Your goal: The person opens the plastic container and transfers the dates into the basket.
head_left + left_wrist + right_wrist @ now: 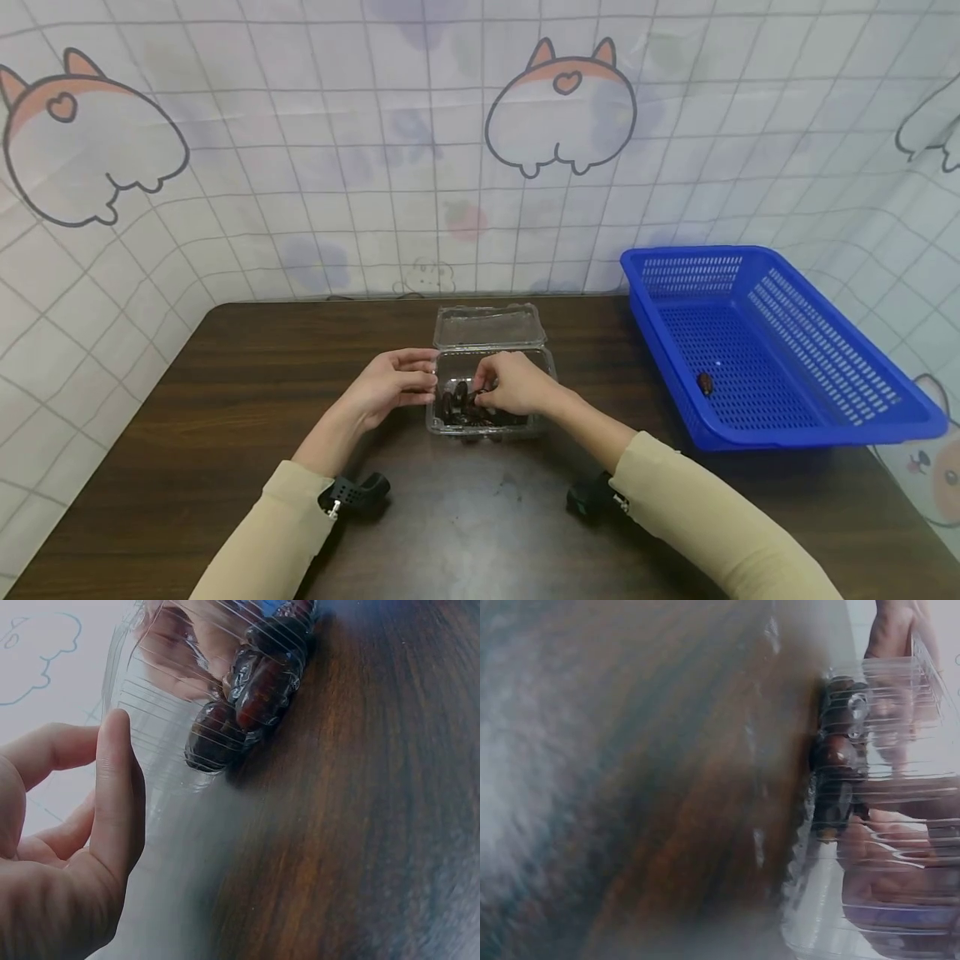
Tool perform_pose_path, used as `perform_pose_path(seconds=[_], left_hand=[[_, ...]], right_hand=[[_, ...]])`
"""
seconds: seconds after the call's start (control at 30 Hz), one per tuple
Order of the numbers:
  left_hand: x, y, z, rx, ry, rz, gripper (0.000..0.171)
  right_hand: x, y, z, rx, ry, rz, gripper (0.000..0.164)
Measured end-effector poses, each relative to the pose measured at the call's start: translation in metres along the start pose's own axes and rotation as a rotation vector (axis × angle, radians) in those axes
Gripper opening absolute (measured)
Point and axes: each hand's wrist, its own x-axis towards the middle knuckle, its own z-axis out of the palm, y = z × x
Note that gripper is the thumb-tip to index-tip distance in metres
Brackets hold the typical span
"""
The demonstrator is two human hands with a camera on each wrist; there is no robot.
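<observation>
A clear plastic clamshell box stands on the table with its lid folded back. Dark brown dates lie heaped inside it; several dates show through the wall in the left wrist view. My left hand rests its fairly straight fingers against the box's left side, the thumb upright by the wall. Reaching over the right rim, my right hand has its fingers bent down among the dates, thumb and fingertips pinching one, partly hidden by the hand.
To the right, a blue slotted plastic basket stands on the dark wooden table, holding a single brown date. A white gridded cloth with cartoon animals hangs behind. Dark straps with devices sit at both wrists.
</observation>
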Motion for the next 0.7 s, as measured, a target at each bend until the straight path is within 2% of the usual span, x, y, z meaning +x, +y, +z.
perform_pose_path(seconds=[0.27,0.4,0.57,0.7], left_hand=[[0.003,0.006,0.002,0.007,-0.006,0.015,0.052],[0.0,0.006,0.0,0.008,0.002,0.009,0.053],[-0.004,0.003,-0.002,0.006,0.012,0.014,0.054],[-0.004,-0.001,-0.001,0.005,0.006,0.013,0.053]], right_hand=[[-0.005,0.001,-0.015,0.084,0.036,-0.001,0.01],[-0.01,-0.001,-0.023,0.147,0.052,-0.016,0.01],[-0.023,-0.004,-0.035,0.282,0.061,-0.027,0.013],[-0.037,-0.004,-0.045,0.377,0.086,0.004,0.012]])
